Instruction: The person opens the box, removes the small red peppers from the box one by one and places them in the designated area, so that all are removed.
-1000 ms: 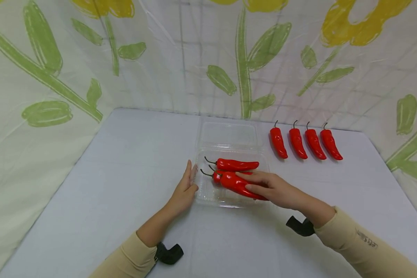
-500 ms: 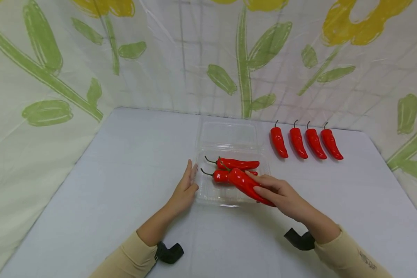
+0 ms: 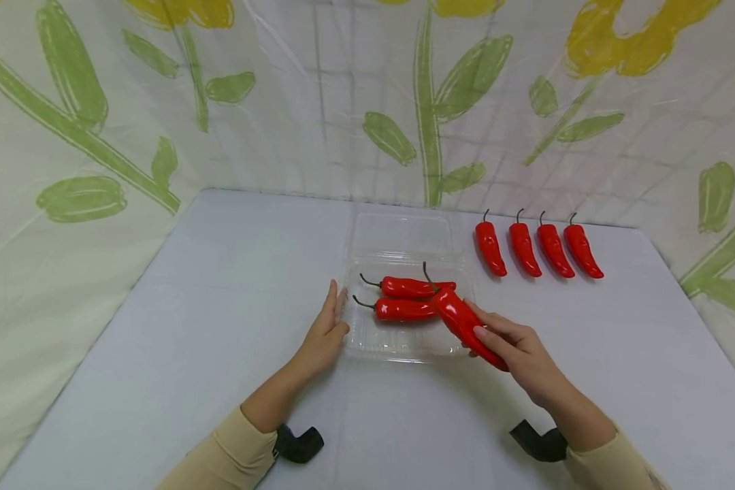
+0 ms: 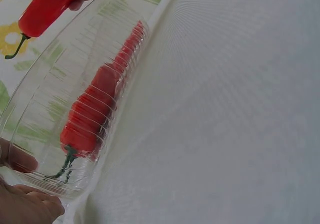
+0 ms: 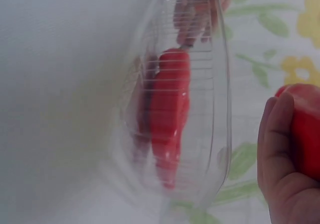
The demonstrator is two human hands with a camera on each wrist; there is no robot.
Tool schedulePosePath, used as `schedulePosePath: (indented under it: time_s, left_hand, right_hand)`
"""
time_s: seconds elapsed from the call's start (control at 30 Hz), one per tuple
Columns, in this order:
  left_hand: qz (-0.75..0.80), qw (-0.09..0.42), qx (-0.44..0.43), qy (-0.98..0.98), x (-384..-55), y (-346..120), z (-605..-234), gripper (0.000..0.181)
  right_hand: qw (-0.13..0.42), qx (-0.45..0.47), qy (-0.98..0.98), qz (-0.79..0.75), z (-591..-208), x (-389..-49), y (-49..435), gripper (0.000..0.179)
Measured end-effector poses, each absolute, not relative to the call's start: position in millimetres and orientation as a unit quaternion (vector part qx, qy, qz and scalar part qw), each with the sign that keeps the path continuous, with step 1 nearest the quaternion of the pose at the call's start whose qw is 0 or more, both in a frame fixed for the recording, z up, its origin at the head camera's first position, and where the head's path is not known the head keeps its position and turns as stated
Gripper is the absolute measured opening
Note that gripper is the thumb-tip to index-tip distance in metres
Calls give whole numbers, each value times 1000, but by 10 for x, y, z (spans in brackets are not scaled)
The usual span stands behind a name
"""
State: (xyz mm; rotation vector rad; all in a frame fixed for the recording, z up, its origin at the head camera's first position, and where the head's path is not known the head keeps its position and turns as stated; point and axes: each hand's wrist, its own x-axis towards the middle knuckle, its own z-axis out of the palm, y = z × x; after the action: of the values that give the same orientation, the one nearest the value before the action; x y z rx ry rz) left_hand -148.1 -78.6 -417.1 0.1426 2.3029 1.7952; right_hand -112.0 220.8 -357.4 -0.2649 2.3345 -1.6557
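On the left, the left hand (image 3: pixel 321 340) is gripping the side of a clear, ribbed plastic clamshell container (image 3: pixel 376 346), the edge sitting between thumb and fingers. Its clear hinged lid (image 3: pixel 398 235) is lying open on the far side. Inside, two long, glossy red peppers (image 3: pixel 404 309) are lying side by side, dark stems pointing left. Above the container's right part, a tilted, plump red pepper (image 3: pixel 459 316) is pointing its stem up-left; the right hand (image 3: pixel 523 354) is holding it, thumb and fingers around its body. Farther right, four red peppers (image 3: pixel 490 248) are lying in a row on the white-covered table (image 3: pixel 190 306).
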Motion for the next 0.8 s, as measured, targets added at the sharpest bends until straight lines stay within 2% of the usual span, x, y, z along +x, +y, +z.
schedulePosePath:
  time_s: [0.27,0.57,0.8]
  left_hand:
    - [611,109,49,783,-1466,-774,-4144,75]
    - [611,110,49,782,-1472,-779,-4134,75]
    - [608,112,47,784,-1478,-783,-4143,75]
  right_hand:
    - [118,-34,788,-604,-3653,-1122,2384,47]
    - [119,75,745,-652,-3779,-1123,2552,56]
    - [118,157,756,-624,-3891,-1159,2651,57]
